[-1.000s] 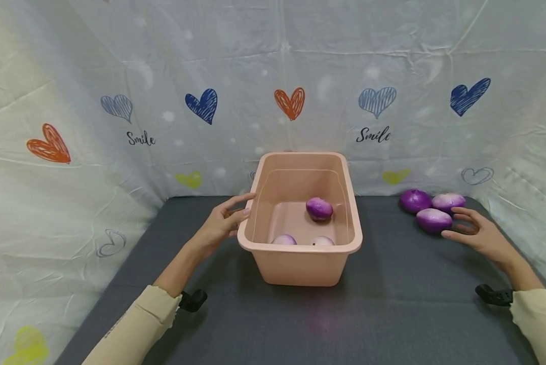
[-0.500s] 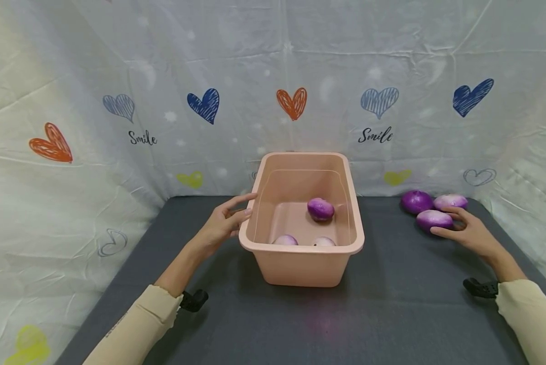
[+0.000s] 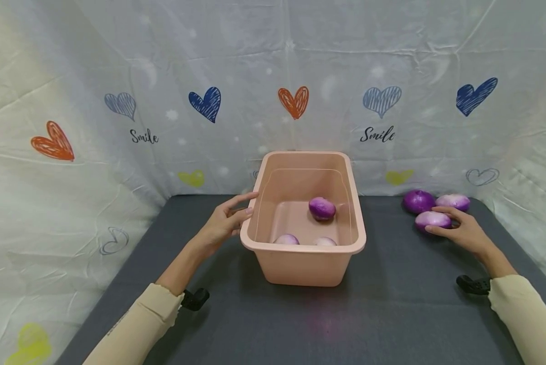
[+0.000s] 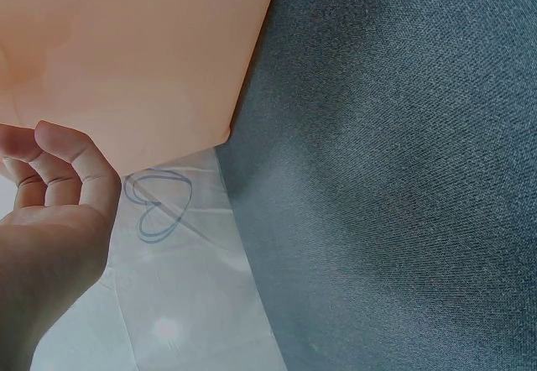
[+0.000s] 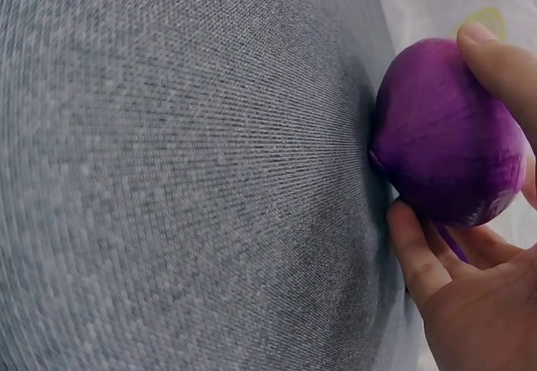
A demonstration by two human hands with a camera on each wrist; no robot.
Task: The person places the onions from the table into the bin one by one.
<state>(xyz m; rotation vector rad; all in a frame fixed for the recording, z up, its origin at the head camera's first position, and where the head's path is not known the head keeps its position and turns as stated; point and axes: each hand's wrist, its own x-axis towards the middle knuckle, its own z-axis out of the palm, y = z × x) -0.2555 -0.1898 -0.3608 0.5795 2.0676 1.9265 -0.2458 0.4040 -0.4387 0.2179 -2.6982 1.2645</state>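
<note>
A pink plastic tub (image 3: pixel 300 249) stands mid-table with three purple onions inside, one at the back (image 3: pixel 321 208) and two against the front wall (image 3: pixel 286 239) (image 3: pixel 325 241). My left hand (image 3: pixel 244 205) rests against the tub's left rim, fingers loosely bent; the left wrist view shows those fingers (image 4: pixel 59 157) beside the tub wall (image 4: pixel 126 52). At the back right lie three more onions. My right hand (image 3: pixel 447 225) wraps the nearest onion (image 3: pixel 427 218), which still lies on the table. In the right wrist view the thumb (image 5: pixel 415 258) and a finger (image 5: pixel 503 60) curl round this onion (image 5: pixel 445 136).
Two other onions (image 3: pixel 418 201) (image 3: pixel 453 202) lie just behind the held one, close to the backdrop. A white cloth with heart prints (image 3: pixel 291 101) walls the grey table (image 3: pixel 391 304) at the back and both sides.
My right hand has moved in from the right onto the nearest onion and its fingers have curled round it. The left hand and tub have stayed put.
</note>
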